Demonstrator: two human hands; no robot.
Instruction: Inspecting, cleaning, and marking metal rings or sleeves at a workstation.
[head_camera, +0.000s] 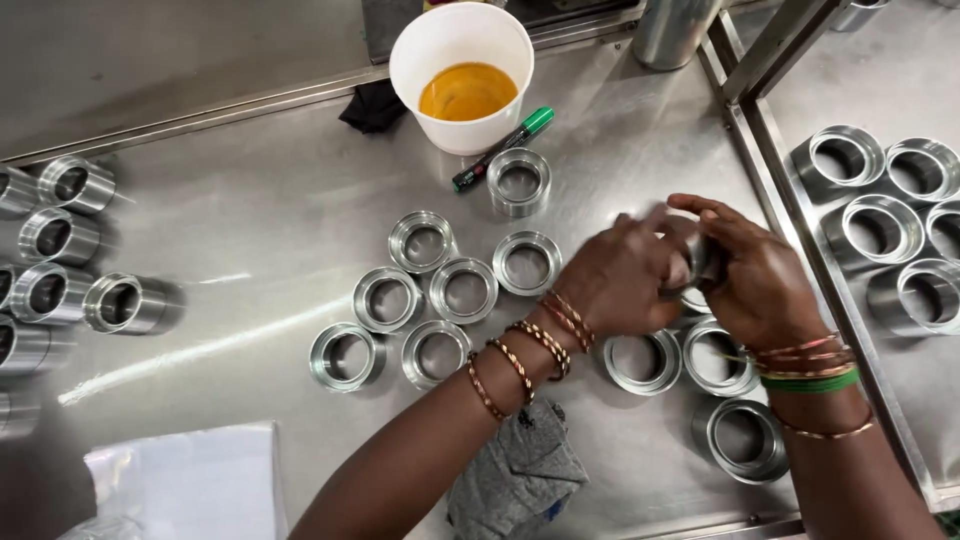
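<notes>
Both hands meet at roughly 3 o'clock of the frame centre, closed together around one short machined steel ring (700, 258), which is held just above the steel surface (250, 200). Left hand (620, 275) wraps the ring from its 9 o'clock side, fingers curled; right hand (750, 280) clasps it from 3 o'clock, thumb extended over the top. Most of the ring is hidden between the palms and slightly blurred, so its finish cannot be judged. Bangles sit on both wrists.

Directly below the hands, at 6 o'clock, three similar steel rings (715, 360) stand open end up on the surface, close to one another. At 9 o'clock of the hands, a cluster of six more upright steel rings (440, 290) stands in a loose group, several touching. One further single steel ring (519, 182) stands at 11 o'clock, just beside a green-capped marker pen (503, 148) that lies against the base of a white plastic cup of yellow-orange liquid (462, 75).

At the far 9 o'clock edge, longer steel sleeves (75, 250) lie on their sides in a row. At 3 o'clock, beyond a metal frame rail, a separate batch of steel rings (890, 215) stands on a lower shelf. A grey cloth (515, 480) lies at 6 o'clock under the left forearm.
</notes>
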